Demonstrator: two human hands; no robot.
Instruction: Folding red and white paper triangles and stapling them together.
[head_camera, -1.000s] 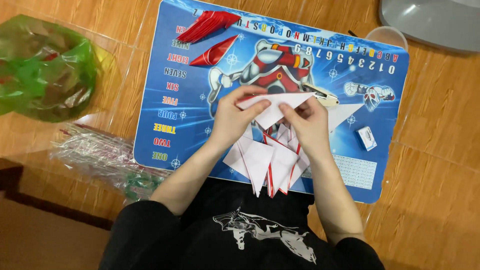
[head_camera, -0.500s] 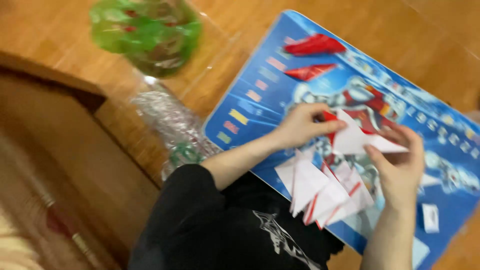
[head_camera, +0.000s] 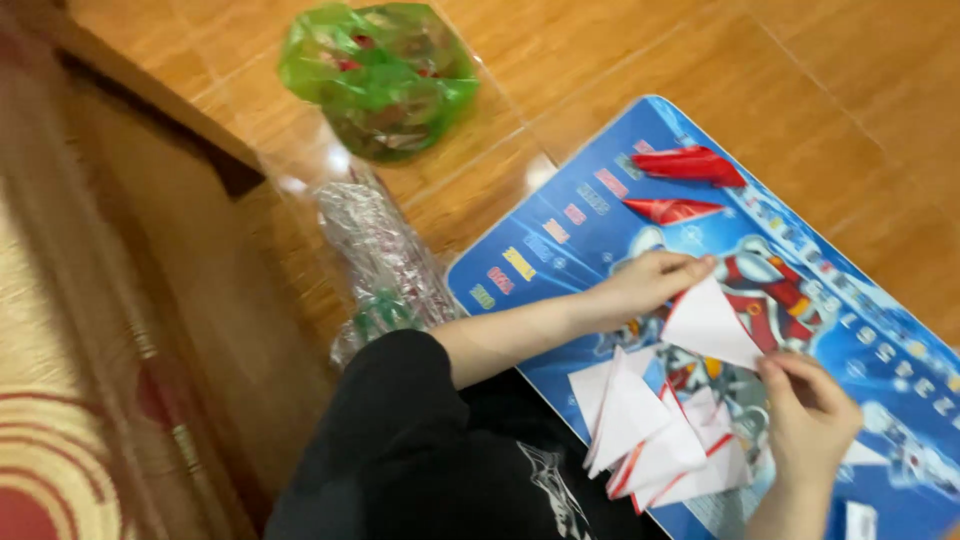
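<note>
My left hand and my right hand together hold a white folded paper triangle above a blue picture mat on the wooden floor. The left hand pinches its upper corner, the right hand its lower right corner. Below it, on the mat, lies a pile of several white folded paper pieces with red edges. Two red folded paper pieces lie near the mat's far edge.
A crumpled green plastic bag lies on the wooden floor at the top. A clear plastic packet with printed paper lies left of the mat. A dark wooden ledge and a patterned rug are at the left.
The view has swung left and tilted, so the mat now sits at the right. Both hands still hold the white paper triangle; the right hand has slid to its lower corner.
</note>
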